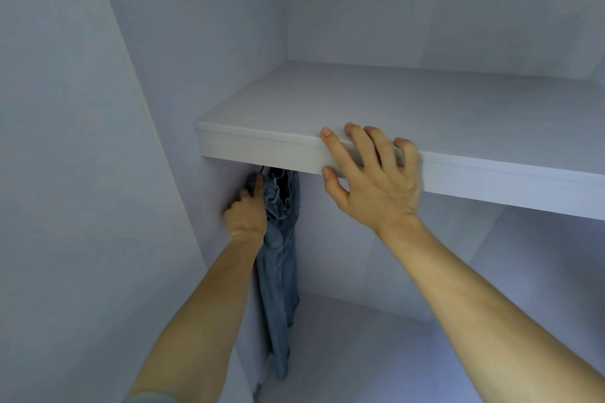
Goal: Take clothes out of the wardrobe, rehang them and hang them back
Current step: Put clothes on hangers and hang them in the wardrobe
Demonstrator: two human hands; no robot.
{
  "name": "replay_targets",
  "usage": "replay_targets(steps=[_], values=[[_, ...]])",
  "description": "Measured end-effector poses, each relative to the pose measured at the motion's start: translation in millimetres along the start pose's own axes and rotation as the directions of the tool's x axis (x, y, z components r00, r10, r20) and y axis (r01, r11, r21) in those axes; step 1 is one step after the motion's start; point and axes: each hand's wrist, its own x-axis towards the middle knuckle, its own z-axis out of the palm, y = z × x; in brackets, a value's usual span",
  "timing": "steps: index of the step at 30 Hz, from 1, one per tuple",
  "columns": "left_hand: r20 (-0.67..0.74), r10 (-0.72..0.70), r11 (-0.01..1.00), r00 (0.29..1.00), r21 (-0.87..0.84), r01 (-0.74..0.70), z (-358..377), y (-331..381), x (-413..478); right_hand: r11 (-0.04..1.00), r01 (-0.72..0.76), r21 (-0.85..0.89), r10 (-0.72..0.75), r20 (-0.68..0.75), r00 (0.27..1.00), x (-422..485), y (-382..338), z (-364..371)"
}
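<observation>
A pair of light blue jeans hangs under the white wardrobe shelf, close to the left inner wall. A bit of dark hanger shows just below the shelf edge; the rail is hidden. My left hand reaches up beside the jeans' waistband, its fingers curled round the top of the jeans at the hanger. My right hand rests on the shelf's front edge, with the fingers spread over the top and the thumb against the front face.
The wardrobe's left side panel stands close to my left arm. The shelf top is bare. Below the shelf, the white back wall and the wardrobe floor show to the right of the jeans.
</observation>
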Motion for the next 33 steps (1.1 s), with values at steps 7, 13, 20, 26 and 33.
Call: replay_targets(steps=[7,13,20,26,33], values=[[0.225,0.363,0.610,0.904,0.676,-0.414,19.2,-6.4,-5.6,1.000,-0.001,0.017,0.001,0.034,0.999,-7.8,-0.6,-6.3],[0.252,0.245,0.584,0.936,0.733,-0.350,18.7,-19.7,0.3,1.000,0.021,0.004,-0.021,0.003,1.000,-4.3,3.0,-2.5],[0.282,0.141,0.700,0.949,0.649,-0.297,13.5,-5.2,-8.9,0.999,0.026,0.019,-0.026,0.005,1.000,-8.6,-0.4,3.1],[0.356,0.189,0.884,0.915,0.343,-0.316,-22.0,6.4,-55.1,0.998,0.022,0.054,-0.026,0.074,0.997,-9.3,2.7,0.7],[0.265,0.166,0.985,0.950,0.011,-0.175,-69.3,-53.1,-146.6,0.983,-0.116,0.140,0.068,0.306,0.950,0.9,-0.6,-24.2]])
